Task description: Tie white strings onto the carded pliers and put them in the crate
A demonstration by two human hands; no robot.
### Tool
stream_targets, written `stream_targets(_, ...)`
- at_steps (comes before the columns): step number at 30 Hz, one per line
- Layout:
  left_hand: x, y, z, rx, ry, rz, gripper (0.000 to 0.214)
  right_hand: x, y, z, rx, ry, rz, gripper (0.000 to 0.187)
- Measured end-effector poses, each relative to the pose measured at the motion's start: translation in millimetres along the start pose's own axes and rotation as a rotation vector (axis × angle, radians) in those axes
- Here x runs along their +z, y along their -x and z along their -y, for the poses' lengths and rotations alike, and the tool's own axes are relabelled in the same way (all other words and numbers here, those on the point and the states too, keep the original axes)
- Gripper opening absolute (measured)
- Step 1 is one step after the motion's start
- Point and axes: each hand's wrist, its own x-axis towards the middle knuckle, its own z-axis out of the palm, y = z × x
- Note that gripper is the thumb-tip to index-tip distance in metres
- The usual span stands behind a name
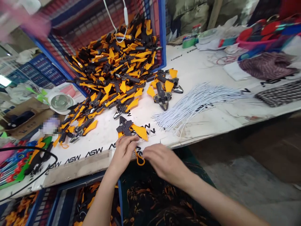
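Note:
At the table's front edge, my left hand (124, 150) is closed around a black-and-orange hand cutter (124, 126). Its dark jaws point away from me and a broad orange plate sticks out to the right. An orange loop (140, 160) hangs from its near end, below my fingers. Just right of that loop is my right hand (162, 161), with fingers curled together and slightly blurred. What they pinch, if anything, is hidden. Two or three similar cutters (162, 94) lie beyond, and thin white ties (188, 105) are spread out to the right.
A blue-rimmed crate (163, 34) lies tipped at the back, similar cutters spilling out. More crates (56, 201) stand below the table. At left are a small fan (61, 102), a black cable (50, 153) and a green tray (16, 179). A pink basin (254, 44) and cloth (265, 66) sit at right.

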Motion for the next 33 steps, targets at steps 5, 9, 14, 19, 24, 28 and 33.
stream_targets(5,2.5,-21,-10,-0.040,0.056,0.052,0.019,32,-3,23,-0.025,-0.056,0.096,0.021)
stream_targets(9,3.1,-30,-7,0.061,-0.256,-0.018,0.016,29,0,19,0.009,-0.077,0.080,0.027)
stream_targets(14,17.3,-35,4,0.213,-0.552,-0.087,0.018,17,13,8,0.126,-0.083,0.028,0.029)
stream_targets(19,24.1,-40,0,0.289,-0.631,-0.055,0.016,9,25,-8,0.178,-0.044,0.068,0.030)
stream_targets(24,19.6,-44,-10,0.329,-0.659,0.029,0.022,2,15,-28,0.397,-0.077,-0.007,0.026)
stream_targets(28,22.5,-48,-9,0.321,-0.648,0.015,0.016,2,-6,-40,0.679,-0.066,0.071,0.020)
stream_targets(33,24.6,-50,-6,0.313,-0.623,-0.012,0.014,5,-25,-40,0.761,0.065,0.276,0.013)
